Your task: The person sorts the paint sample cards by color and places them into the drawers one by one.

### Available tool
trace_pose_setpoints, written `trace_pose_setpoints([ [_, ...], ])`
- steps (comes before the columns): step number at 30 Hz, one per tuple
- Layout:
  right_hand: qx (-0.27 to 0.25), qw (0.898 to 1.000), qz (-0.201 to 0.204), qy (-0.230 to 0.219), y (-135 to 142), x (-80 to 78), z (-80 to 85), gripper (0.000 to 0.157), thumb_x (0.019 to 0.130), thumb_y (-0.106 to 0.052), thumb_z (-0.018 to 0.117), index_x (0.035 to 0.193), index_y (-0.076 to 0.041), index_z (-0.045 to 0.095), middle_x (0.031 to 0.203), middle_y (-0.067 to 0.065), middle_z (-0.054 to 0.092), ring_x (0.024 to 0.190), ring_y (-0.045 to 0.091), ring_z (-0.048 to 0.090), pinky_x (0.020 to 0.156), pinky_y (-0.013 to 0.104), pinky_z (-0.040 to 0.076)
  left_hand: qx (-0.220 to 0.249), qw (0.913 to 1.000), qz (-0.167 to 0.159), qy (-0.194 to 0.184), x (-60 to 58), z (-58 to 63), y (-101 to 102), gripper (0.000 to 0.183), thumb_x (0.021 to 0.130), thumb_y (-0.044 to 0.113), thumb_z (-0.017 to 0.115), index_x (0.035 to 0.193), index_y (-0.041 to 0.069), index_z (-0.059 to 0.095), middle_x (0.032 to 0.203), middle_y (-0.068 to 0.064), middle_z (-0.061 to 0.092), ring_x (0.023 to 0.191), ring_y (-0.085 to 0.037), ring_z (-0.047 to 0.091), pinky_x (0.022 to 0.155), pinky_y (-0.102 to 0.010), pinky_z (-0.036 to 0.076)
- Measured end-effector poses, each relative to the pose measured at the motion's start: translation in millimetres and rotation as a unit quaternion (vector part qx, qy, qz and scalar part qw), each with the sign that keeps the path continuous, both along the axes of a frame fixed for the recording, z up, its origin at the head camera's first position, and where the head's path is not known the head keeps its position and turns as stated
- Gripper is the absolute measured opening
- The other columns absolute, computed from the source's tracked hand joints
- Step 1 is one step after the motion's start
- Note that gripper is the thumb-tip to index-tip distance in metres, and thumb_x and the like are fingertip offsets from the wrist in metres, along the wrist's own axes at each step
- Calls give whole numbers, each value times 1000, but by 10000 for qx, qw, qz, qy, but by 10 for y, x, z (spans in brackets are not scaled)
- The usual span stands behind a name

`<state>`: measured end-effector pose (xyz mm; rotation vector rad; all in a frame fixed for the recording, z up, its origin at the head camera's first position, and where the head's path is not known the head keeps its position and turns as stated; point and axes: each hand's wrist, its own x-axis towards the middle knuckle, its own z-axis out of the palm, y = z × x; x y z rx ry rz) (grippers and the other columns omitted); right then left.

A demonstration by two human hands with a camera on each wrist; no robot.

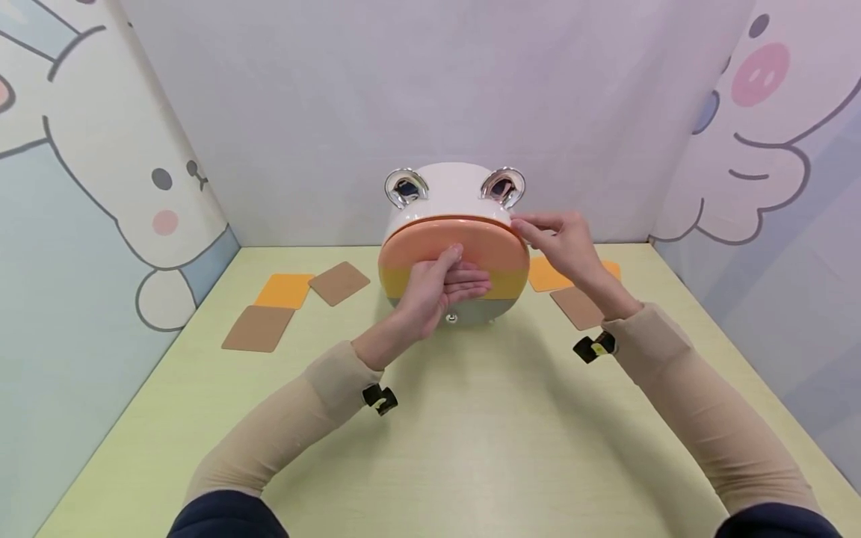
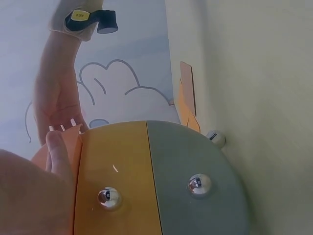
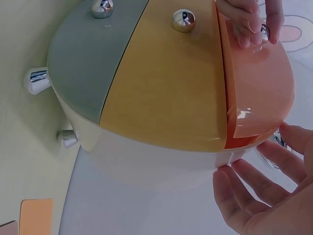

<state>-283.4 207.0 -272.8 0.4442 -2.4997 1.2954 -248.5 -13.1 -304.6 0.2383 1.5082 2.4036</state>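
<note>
A frog-shaped drawer box (image 1: 457,188) with a white shell and silver-ringed eyes stands at the back middle of the table. Its front has orange, yellow and grey-green drawers. The orange top drawer (image 3: 264,83) sits slightly out from the yellow drawer (image 3: 171,73), leaving a narrow gap. My left hand (image 1: 440,288) is at the orange drawer, pinching its silver knob (image 3: 264,33) between thumb and fingers. Around the box's upper right side, my right hand (image 1: 561,239) rests its fingertips on the white shell, thumb near the orange drawer's edge.
On the left of the table lie an orange card (image 1: 284,291) and brown cards (image 1: 258,329). More orange cards (image 1: 548,275) and a brown card (image 1: 577,308) lie at the right, partly beneath my right forearm. Patterned walls enclose the table.
</note>
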Motion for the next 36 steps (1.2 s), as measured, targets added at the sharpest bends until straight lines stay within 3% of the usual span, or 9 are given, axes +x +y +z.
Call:
trace_pose_setpoints([
  [10,-53,10000,25,58,-3,-12,-14,33,92,-35,65,113,-12,73,111,10,73,88,0,63,73,18,52,43,9999,66,-96,-105,-2,32,39,101,29,50,104,-9,60,86,-13,74,82,-23,74,83,-38,58],
  [20,-51,9998,111,132,6,-16,-22,32,91,-33,66,114,-12,73,116,10,71,92,-2,64,74,16,53,33,9999,46,-136,-126,7,27,42,101,30,50,106,-10,60,86,-14,73,82,-23,74,83,-38,58],
  [25,-30,9999,61,150,9,-24,-35,32,90,-33,68,115,-14,72,117,9,71,98,0,66,77,14,52,-760,9967,-248,169,-102,-1,-47,44,101,32,50,114,-8,58,94,-16,72,81,-24,73,82,-36,58],
  [30,-80,9997,49,238,-3,-20,-40,31,89,-32,69,114,-15,73,115,9,71,95,-3,65,77,14,52,-1769,9807,-555,619,-65,-79,-227,41,100,27,53,112,-12,59,85,-10,70,72,-20,70,73,-35,60],
  [36,-108,9997,31,194,2,-5,-39,30,89,-33,69,114,-17,73,115,8,71,94,-8,63,78,14,51,-2526,9625,-927,339,-49,-301,-358,43,98,31,55,106,-11,63,78,-7,71,64,-16,69,66,-33,59],
])
